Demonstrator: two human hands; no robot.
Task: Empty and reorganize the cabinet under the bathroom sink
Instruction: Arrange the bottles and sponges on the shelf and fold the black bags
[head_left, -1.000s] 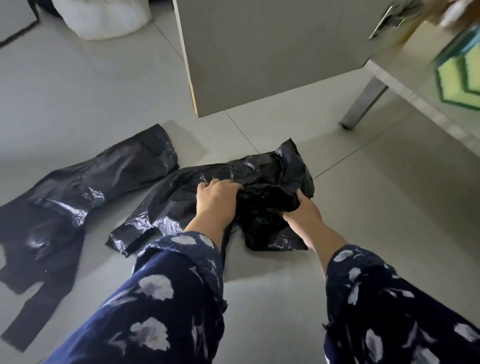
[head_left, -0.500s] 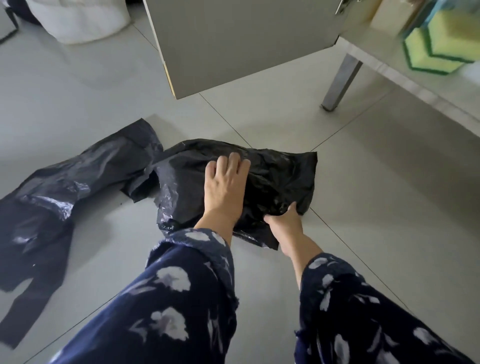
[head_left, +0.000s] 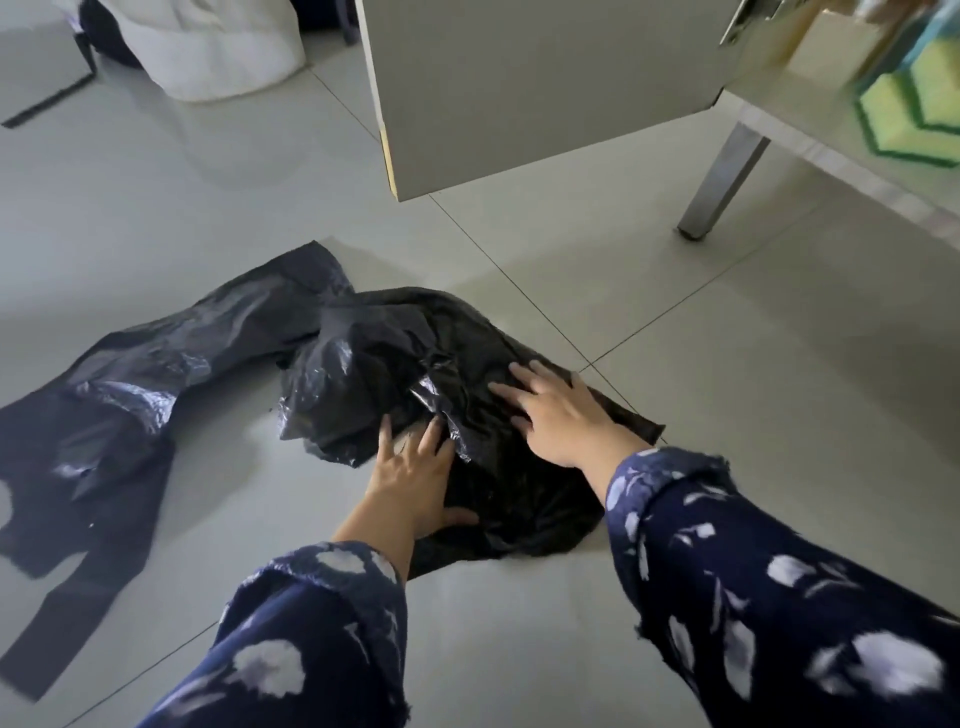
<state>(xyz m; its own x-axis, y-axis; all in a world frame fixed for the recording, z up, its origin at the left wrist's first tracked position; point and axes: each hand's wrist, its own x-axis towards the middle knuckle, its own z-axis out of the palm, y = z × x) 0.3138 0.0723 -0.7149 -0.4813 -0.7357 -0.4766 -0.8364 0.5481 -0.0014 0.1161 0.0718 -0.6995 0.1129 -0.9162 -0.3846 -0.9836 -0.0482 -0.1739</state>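
Observation:
A crumpled black plastic bag (head_left: 395, 374) lies folded on the grey tiled floor in front of me. My left hand (head_left: 410, 478) rests flat on its near left edge, fingers spread. My right hand (head_left: 556, 410) presses flat on its right side, fingers apart; neither hand grips it. A second black bag (head_left: 119, 395) lies spread out to the left, its far end touching the first bag. The open cabinet door (head_left: 519, 78) hangs above the floor at the top.
The cabinet's bottom shelf (head_left: 831, 140) at upper right holds yellow-green sponges (head_left: 914, 114) and a pale box. A metal cabinet leg (head_left: 722, 182) stands under it. A white bundle (head_left: 208, 47) sits at the upper left.
The bag has been folded over toward me. My right hand let go of its near edge and now lies flat on top. My left hand slid to the near left edge.

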